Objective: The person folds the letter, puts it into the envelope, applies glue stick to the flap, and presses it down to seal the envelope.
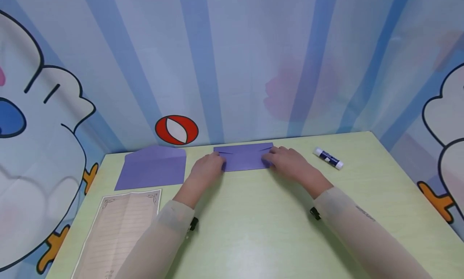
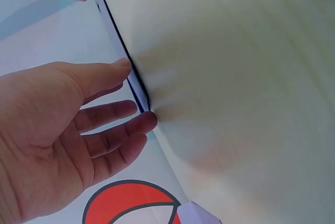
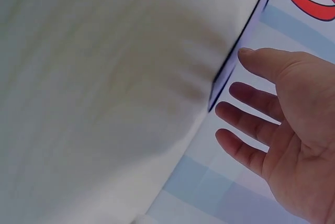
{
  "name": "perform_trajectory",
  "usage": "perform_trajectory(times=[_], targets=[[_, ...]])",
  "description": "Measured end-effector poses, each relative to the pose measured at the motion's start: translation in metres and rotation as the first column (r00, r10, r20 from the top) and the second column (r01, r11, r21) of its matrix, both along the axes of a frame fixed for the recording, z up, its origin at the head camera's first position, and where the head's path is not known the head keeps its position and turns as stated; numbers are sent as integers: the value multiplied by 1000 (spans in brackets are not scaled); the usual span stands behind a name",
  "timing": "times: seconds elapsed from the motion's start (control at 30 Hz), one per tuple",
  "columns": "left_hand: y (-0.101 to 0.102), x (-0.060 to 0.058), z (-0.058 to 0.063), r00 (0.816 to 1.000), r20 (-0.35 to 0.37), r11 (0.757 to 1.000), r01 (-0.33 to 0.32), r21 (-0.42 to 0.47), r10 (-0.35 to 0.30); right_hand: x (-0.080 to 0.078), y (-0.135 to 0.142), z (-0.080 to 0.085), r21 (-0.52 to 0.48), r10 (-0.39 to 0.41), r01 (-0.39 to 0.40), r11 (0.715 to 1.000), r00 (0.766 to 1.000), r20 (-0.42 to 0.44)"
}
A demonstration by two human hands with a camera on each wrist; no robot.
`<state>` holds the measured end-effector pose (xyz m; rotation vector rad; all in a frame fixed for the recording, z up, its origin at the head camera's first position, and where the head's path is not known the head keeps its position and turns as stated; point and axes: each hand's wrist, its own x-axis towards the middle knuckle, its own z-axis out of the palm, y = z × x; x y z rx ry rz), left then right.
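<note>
Purple paper envelope (image 1: 245, 158) lies between left hand (image 1: 207, 167) and right hand (image 1: 291, 163), fingers of both spread apart; uneven pressure at its ends could probably skew or crease it.

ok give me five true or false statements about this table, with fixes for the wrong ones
1. The white and dark blue cylindrical glue stick lies on its side. True.
2. The person's right-hand grip is on the glue stick. False: the right-hand grip is at the right end of the flat purple folded-paper rectangle.
3. A purple paper envelope with its flap unfolded lies left of the left-hand grip. True.
4. The beige lined paper sheet lies beyond that envelope. False: the sheet lies nearer the camera.
5. The left-hand grip is at the rectangle's left end. True.
</note>
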<state>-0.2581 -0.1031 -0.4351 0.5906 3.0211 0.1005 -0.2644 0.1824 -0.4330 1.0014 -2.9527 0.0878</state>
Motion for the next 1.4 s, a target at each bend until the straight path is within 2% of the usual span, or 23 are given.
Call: perform_trajectory(times=[0.23, 0.4, 0.6, 0.7, 0.87, 0.97, 1.07, 1.17, 1.27, 1.4], targets=[[-6, 12, 12, 999, -35, 1000, 3, 27, -2, 9, 2, 8, -40, -13, 13, 999, 1000, 4], [-16, 24, 19, 998, -59, 997, 9, 79, -4, 21, 4, 16, -81, -24, 25, 996, 1000, 20], [-33, 41, 26, 996, -72, 984, -37, 175, 50, 33, 14, 21, -163, -37, 50, 985, 996, 81], [-45, 52, 32, 994, -59, 972, -76, 221, 91, 38, 22, 22, -236, -60, 100, 967, 984, 170], [-72, 72, 36, 979, -59, 947, -171, 272, 194, 46, 37, 23, -394, -46, 167, 904, 953, 298], [-92, 84, 35, 963, -71, 926, -226, 301, 258, 50, 44, 22, -448, -23, 177, 876, 945, 327], [-115, 95, 31, 944, -73, 905, -283, 316, 321, 55, 50, 21, -467, -15, 184, 865, 939, 344], [-138, 103, 28, 917, -40, 879, -366, 306, 396, 59, 55, 21, -474, -17, 194, 859, 936, 351], [-163, 108, 23, 882, 9, 845, -456, 279, 472, 63, 59, 20, -475, -25, 200, 857, 936, 350], [-196, 116, 18, 812, 84, 781, -580, 232, 578, 65, 61, 18, -472, -27, 196, 860, 940, 341]])
